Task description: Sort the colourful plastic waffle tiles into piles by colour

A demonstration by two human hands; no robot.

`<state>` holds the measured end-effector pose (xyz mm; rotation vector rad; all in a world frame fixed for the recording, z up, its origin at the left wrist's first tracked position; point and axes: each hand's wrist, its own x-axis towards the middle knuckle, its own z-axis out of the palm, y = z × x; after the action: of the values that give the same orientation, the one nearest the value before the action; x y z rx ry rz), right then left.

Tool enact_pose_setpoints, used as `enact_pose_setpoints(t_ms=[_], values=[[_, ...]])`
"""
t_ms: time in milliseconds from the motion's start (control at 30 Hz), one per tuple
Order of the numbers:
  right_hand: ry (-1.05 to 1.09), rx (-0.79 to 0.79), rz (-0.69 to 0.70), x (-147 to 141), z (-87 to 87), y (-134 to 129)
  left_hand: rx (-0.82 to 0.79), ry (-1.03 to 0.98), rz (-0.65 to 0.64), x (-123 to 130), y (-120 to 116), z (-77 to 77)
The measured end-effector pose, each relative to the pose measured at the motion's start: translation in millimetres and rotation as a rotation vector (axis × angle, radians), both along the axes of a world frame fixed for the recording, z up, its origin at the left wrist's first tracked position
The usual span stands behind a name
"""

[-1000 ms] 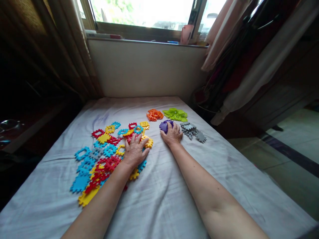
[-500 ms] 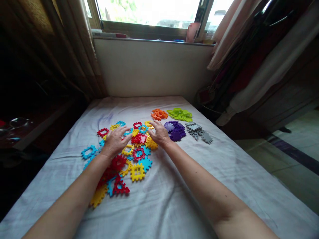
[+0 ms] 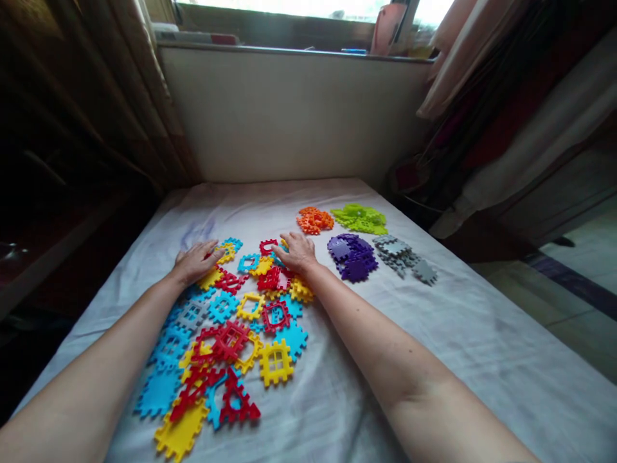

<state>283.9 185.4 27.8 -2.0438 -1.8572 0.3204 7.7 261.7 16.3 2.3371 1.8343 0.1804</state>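
Interlocking toy tiles with notched edges lie in a loose mixed heap of red, yellow and blue. My left hand [image 3: 196,261] rests at the heap's far left edge, fingers stretched over a yellow tile [image 3: 225,253]. On the far right side of the heap, my right hand [image 3: 297,251] has its fingers spread above some tiles, close to a red frame tile [image 3: 268,247]. Neither hand visibly grips a tile. Nearer to me lie a yellow window tile [image 3: 276,363], a red triangular tile [image 3: 236,400] and a grey tile [image 3: 191,313].
Sorted piles lie to the right: orange tiles [image 3: 314,220], lime green tiles [image 3: 359,219], purple tiles [image 3: 352,256] and grey tiles [image 3: 405,257]. A pale sheet [image 3: 347,399] covers the surface. A wall [image 3: 294,122] stands behind, with a pink cup [image 3: 387,29] on the sill.
My left hand has moved left, off the middle of the heap, uncovering tiles there. My right hand stays near the heap's right side. The camera has tilted down and closer.
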Motion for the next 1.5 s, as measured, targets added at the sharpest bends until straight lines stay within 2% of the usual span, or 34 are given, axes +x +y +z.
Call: enact_pose_setpoints(t_ms=[133, 267, 400, 533, 633, 733, 800, 867, 967, 1067, 1200, 1367, 1500], values=[[0.018, -0.001, 0.192, -10.3, 0.7, 1.8, -0.009, -0.104, -0.155, 16.4, -8.4, -1.5], [0.058, 0.017, 0.317, -21.6, 4.0, -7.3, -0.036, -0.312, -0.261, 11.8, -34.7, 5.2], [0.085, 0.135, 0.364, -29.8, 9.1, -28.2, -0.072, -0.458, -0.186, -3.5, -78.2, 20.4], [0.121, 0.289, 0.457, -41.6, 12.4, -62.2, -0.101, -0.514, -0.153, -19.6, -129.3, 29.8], [0.151, 0.322, 0.503, -50.4, 13.7, -94.9, -0.103, -0.658, -0.065, -35.7, -161.7, 26.3], [0.219, 0.353, 0.475, -50.7, 12.9, -127.6, 0.028, -0.811, 0.099, -53.4, -181.6, 16.8], [0.27, 0.402, 0.415, -44.4, 9.2, -147.4, 0.12, -0.735, 0.13, -60.3, -188.7, 10.6], [0.319, 0.456, 0.348, -34.7, 1.9, -164.9, 0.174, -0.554, 0.086, -59.5, -192.8, 6.3], [0.368, 0.499, 0.256, -19.5, -13.8, -186.1, 0.168, -0.274, 0.055, -46.7, -196.5, 3.8], [0.386, 0.486, 0.195, -10.1, -27.2, -199.4, 0.129, -0.103, 0.134, -32.7, -198.4, 4.7], [0.415, 0.477, 0.17, -9.0, -30.9, -204.4, 0.11, -0.029, 0.146, -26.3, -198.9, 11.1], [0.412, 0.459, 0.159, -12.2, -23.9, -203.9, 0.084, 0.0, 0.071, -26.6, -197.2, 24.0], [0.404, 0.459, 0.147, -13.6, -18.8, -203.8, 0.126, -0.025, 0.058, -25.0, -195.7, 29.7]])
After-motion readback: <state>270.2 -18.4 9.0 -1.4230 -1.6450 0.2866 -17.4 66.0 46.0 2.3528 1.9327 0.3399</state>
